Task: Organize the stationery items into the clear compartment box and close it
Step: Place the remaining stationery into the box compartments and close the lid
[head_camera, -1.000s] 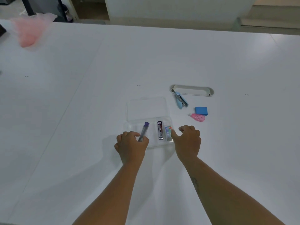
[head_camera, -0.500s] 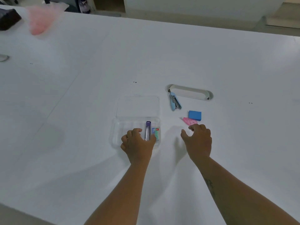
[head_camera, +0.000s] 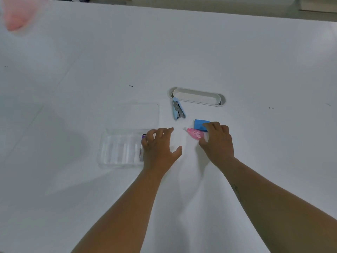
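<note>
The clear compartment box (head_camera: 120,148) lies open on the white table, its lid (head_camera: 138,114) folded flat behind it. My left hand (head_camera: 160,147) hovers over the box's right end with fingers spread, hiding most of a purple-capped pen (head_camera: 143,141) in the rightmost slot. My right hand (head_camera: 217,143) reaches over the pink correction tape (head_camera: 194,133), fingers curled around it and touching the blue eraser (head_camera: 199,124). A light blue stapler (head_camera: 177,109) lies beyond, between lid and eraser.
A white oval cable slot (head_camera: 197,97) is set into the table behind the stapler. A blurred pink bag (head_camera: 16,13) sits at the far left corner. The table's far edge (head_camera: 200,12) runs along the top.
My right hand has moved forward from beside the box to the pink correction tape. My left hand has let go of the pen and spread its fingers. The view has shifted right.
</note>
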